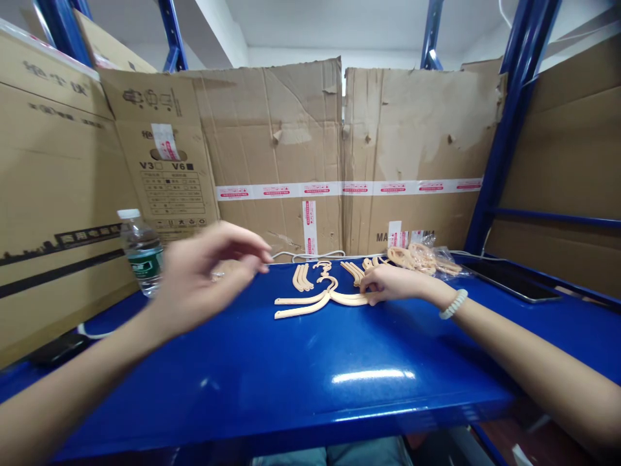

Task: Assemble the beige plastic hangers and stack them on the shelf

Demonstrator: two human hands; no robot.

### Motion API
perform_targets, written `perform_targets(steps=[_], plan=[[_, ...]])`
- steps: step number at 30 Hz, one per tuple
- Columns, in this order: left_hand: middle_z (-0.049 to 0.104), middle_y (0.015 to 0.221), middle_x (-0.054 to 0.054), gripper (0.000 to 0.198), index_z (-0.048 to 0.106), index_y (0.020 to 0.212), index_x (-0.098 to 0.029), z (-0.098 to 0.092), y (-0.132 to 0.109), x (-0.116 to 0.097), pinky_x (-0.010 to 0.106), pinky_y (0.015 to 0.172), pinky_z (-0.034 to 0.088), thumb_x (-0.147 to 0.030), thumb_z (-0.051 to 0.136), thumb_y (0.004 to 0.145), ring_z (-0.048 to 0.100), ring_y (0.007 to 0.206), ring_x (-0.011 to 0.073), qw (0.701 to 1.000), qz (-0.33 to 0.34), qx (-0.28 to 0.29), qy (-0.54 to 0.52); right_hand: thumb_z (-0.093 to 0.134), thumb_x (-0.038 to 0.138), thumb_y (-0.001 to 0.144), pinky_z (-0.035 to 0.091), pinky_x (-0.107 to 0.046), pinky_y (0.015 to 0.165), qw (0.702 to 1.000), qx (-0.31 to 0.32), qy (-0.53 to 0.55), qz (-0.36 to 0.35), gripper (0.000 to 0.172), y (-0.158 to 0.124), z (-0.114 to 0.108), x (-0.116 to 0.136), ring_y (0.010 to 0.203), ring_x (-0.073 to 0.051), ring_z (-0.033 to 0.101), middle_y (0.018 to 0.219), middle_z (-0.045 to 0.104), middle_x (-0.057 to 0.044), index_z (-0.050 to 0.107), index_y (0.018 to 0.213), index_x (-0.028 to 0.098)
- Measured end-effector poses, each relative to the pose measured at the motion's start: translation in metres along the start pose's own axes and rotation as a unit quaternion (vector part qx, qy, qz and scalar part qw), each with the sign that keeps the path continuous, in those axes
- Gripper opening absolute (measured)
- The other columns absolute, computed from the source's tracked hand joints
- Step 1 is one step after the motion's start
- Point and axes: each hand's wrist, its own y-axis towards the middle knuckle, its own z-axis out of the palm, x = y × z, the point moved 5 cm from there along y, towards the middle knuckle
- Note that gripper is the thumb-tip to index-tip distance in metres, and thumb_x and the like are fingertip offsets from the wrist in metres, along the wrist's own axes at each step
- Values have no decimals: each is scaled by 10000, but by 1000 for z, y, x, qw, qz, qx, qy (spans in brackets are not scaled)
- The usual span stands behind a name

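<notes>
Beige plastic hanger parts lie on the blue tabletop: a hook (332, 283) with two curved arms (301, 309) spread to its left and more arms (348, 299) together on its right. My right hand (382, 283) has its fingers closed round the right-hand end of these arms, hiding their tips. My left hand (213, 272) is raised over the left of the table, blurred, with thumb and fingers apart and nothing seen between them. Behind the hanger lie a row of loose arms (303, 277), small hooks (322, 266) and another group of arms (352, 272).
Clear plastic bags with beige parts (417, 257) lie behind my right hand. A dark phone-like slab (509, 281) rests at the right. On the left stands a water bottle (140, 252), with a black object (61, 349) nearer. Cardboard sheets (276, 149) wall the back.
</notes>
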Motion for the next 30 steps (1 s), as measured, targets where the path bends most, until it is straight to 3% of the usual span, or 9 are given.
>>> perform_targets(steps=[3,5,7,10,14,19,30], plan=[[661,1041,43,232,599,1067,-207,70,4,28,322,828,510,-275,566,847,620,946,188,986,7,164,-19,702,237,721,411,-233,623,1000,-19,10,1,196,-1,-4,-1,726,-157,592,829,681,-37,707,905,167],[640,1118,69,307,579,1124,-212,103,-2,49,370,902,479,-340,570,845,593,1038,222,978,0,206,-10,698,230,716,417,-235,621,1000,-11,17,8,186,-2,-3,-4,717,-159,600,817,692,-35,713,890,166],[631,1150,76,394,564,1170,-225,121,-13,67,388,904,472,-416,595,826,587,1053,239,970,-9,242,-3,669,207,724,417,-233,606,1000,11,25,13,119,-3,0,-6,679,-153,602,766,697,-25,720,825,169],[653,1088,70,369,580,1142,-216,123,-25,81,358,835,491,-417,584,833,614,966,221,972,-42,232,-15,638,177,723,416,-230,591,999,26,32,21,89,-3,1,-8,639,-147,600,716,696,-16,719,760,170],[671,949,43,238,626,1041,-203,120,-26,83,297,740,490,-337,514,878,623,828,174,971,-45,232,-27,639,165,715,414,-224,578,998,32,47,17,83,-3,2,-7,634,-143,601,709,695,-15,717,744,163],[640,991,56,246,629,1025,-210,123,-27,79,303,805,470,-298,417,937,602,901,181,969,24,244,18,625,165,725,416,-225,578,997,42,57,17,96,-3,4,-7,626,-140,602,697,698,-19,715,759,155],[614,949,53,217,589,988,-191,122,-31,73,295,768,444,-252,395,912,570,851,180,970,17,238,51,605,182,729,419,-220,577,997,41,61,15,123,-4,4,-8,627,-138,604,706,695,-20,723,759,163]])
